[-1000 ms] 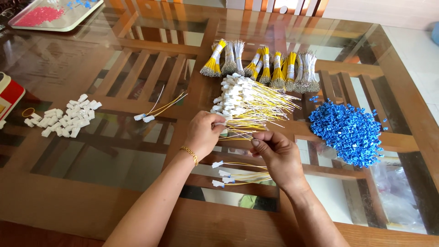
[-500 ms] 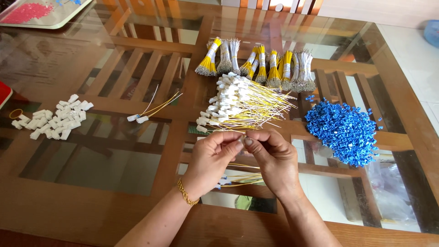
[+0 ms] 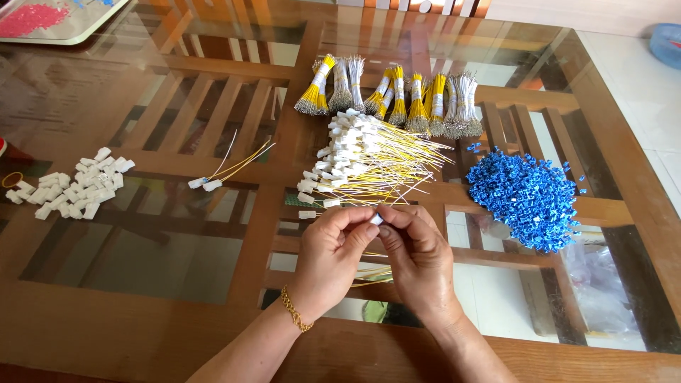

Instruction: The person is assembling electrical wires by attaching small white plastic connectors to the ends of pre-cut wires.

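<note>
Currently your left hand and right hand both pinch one small white connector above the bench; loosened fingertips could drop it among the loose wired connectors.

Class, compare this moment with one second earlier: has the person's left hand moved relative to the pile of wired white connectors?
Yes. The left hand has drawn back from the pile of wired white connectors toward the person, and now meets the right hand over a small white piece.
</note>
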